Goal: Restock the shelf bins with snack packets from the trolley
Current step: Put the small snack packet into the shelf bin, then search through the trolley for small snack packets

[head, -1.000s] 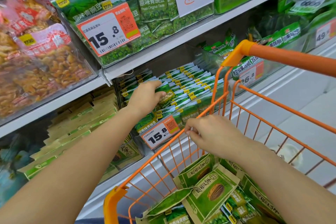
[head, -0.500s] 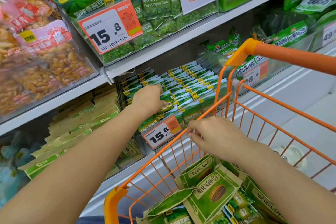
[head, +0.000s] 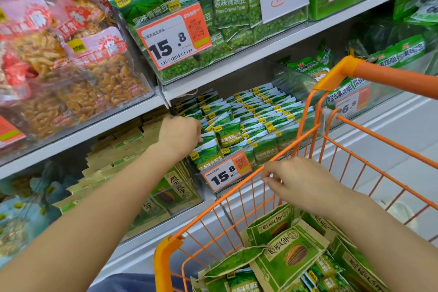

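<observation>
On the middle shelf, the left hand (head: pixel 181 134) reaches into the bin (head: pixel 227 175) of green pea packets (head: pixel 228 134), its fingers curled in among the left rows; whether they grip a packet or only press the stack I cannot tell, since the back of the hand hides them. The step looks like seating or straightening packets, and it would go best by pushing the rows upright and back so that fronts face out behind the price tag (head: pixel 226 173) and none rides over the bin's lip. The left arm is stretched forward, wrist bent slightly right, knuckles up. The right hand (head: pixel 301 184) rests at the trolley (head: pixel 294 147) rim, thumb and forefinger pinching the top wire, steadying it. More packets, mostly seed bags (head: pixel 288 261), lie loose in the trolley just below that hand.
</observation>
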A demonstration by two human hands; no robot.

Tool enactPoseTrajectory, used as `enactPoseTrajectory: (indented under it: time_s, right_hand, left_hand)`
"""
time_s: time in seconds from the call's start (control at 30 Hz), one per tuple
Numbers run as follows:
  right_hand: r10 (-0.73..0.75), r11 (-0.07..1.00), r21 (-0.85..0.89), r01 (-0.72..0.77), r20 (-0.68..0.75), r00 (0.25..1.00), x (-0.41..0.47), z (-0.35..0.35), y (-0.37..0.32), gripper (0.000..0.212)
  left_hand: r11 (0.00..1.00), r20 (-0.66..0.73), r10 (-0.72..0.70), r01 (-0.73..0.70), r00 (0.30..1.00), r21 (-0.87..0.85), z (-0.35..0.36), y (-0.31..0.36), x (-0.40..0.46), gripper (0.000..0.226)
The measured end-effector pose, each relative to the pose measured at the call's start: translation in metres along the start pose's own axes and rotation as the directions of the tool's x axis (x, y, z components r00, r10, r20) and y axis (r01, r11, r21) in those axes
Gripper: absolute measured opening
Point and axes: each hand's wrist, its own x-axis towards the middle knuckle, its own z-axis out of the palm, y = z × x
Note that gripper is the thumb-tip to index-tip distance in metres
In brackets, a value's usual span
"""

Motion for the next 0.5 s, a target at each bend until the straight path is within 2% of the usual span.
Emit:
enactPoseTrajectory:
  time_s: [0.17, 0.4, 0.5]
  right_hand:
    - [-0.004, 1.0, 0.001, 0.004, -0.007, 1.0, 0.001, 0.003, 0.003, 0.022]
    - [0.036, 0.999, 0.012, -0.036, 0.01, 0.999, 0.0, 0.002, 0.003, 0.021]
    - [0.06, 0.998, 0.007, -0.06, -0.002, 0.998, 0.0, -0.005, 0.004, 0.02]
  left_hand:
    - [0.982, 0.106, -0.067, 0.047, 0.992, 0.181, -0.004, 0.004, 0.002, 0.028]
    - [0.99, 0.245, -0.063, 0.029, 0.968, 0.14, 0.006, 0.008, 0.011, 0.028]
    - [0.981, 0.17, -0.063, 0.03, 0.983, 0.192, -0.01, 0.011, -0.001, 0.023]
